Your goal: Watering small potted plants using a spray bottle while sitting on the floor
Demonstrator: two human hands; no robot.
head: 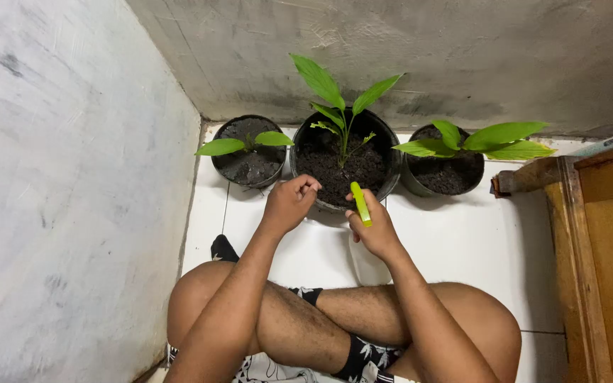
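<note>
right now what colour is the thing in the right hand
Bright yellow-green, a slim stick-like tool held in the right hand; head view shows it.

White tiled floor (462, 241), three black plant pots (345, 159) along wall

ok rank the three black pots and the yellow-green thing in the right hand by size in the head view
1. Middle black round plastic pot
2. Left black pot and right black pot: similar, and leaves hide the right one's rim, so unranked
3. Slim yellow-green plastic tool in the right hand
</note>
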